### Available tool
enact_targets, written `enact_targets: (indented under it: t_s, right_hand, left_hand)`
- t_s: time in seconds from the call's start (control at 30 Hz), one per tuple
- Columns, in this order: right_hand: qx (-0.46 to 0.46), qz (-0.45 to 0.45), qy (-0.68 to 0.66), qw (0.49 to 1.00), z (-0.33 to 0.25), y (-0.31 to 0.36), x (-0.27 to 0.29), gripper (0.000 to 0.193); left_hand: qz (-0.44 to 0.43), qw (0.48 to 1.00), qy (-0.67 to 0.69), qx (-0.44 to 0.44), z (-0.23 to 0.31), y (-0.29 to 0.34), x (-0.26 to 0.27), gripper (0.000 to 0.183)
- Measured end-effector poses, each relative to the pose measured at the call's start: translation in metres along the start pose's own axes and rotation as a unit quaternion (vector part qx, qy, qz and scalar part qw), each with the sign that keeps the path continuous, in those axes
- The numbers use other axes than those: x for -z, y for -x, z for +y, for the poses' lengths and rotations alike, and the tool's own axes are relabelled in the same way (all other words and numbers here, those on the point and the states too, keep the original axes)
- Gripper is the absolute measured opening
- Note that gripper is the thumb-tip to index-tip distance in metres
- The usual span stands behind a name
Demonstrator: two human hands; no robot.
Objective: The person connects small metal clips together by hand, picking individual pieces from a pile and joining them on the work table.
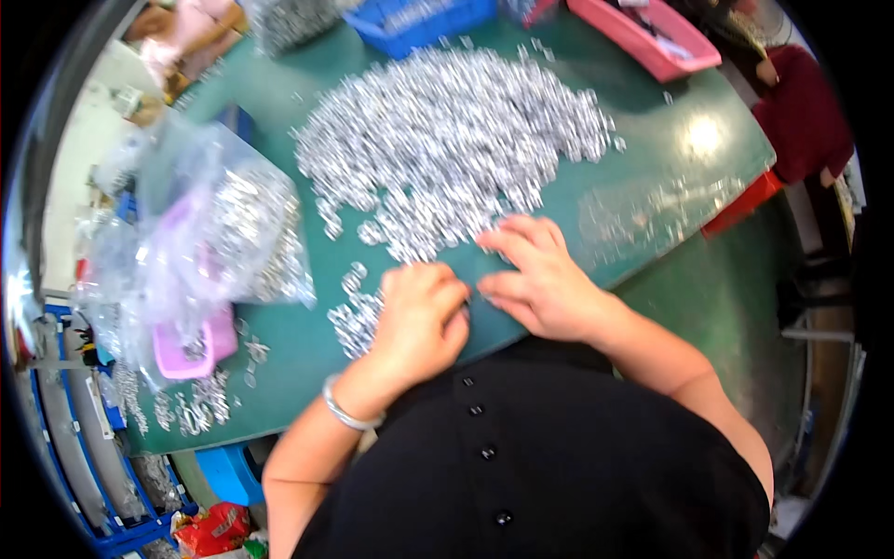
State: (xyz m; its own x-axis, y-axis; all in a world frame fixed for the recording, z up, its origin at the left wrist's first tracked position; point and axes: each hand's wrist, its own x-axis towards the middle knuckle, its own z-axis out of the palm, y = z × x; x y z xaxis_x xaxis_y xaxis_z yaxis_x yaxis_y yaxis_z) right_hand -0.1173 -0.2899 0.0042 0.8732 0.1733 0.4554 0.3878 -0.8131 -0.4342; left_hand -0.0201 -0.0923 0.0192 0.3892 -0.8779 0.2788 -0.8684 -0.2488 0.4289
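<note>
- Lying across the middle of the green table (pixel 652 140), a broad pile of small silvery pieces (pixel 447 130) stretches from the far side to just beyond both hands.
- Left hand (pixel 421 303), near the pile's near edge: fingers curled, palm down; whether they grip a piece cannot be told.
- Right hand (pixel 540 279), just to the right: fingers and thumb spread apart, forefinger reaching the pile's near edge.
- Smaller heap (pixel 354 321) of silvery pieces just left of the left hand, whose wrist wears a silvery bracelet (pixel 346 406).
- Further left, a clear bag (pixel 265 233) of silvery pieces beside a lilac basket (pixel 216 335).
- Far side: a blue tray (pixel 419 33); far right, a pink tray (pixel 643 42).
- Beyond the right edge, a person in dark red (pixel 801 112).
</note>
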Motion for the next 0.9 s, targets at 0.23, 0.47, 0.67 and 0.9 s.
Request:
enact_targets:
  t_s: [0.23,0.47,0.67,0.9]
  right_hand:
    - [-0.05,0.096,0.019,0.994,0.008,-0.003,0.022,0.052]
    - [0.016,0.38,-0.171,0.909,-0.019,-0.041,0.074,0.059]
    - [-0.04,-0.053,0.128,0.99,0.011,-0.002,0.048,0.027]
    - [-0.082,-0.002,0.08,0.993,0.02,0.017,0.027,0.02]
  left_hand:
    - [-0.012,0.998,-0.004,-0.064,0.011,-0.003,-0.009,0.036]
    - [-0.033,0.994,-0.039,-0.093,0.01,0.002,-0.011,0.033]
    - [-0.005,0.996,-0.036,-0.078,0.009,0.013,-0.012,0.027]
    - [0.01,0.997,-0.039,-0.067,0.002,0.021,-0.013,0.025]
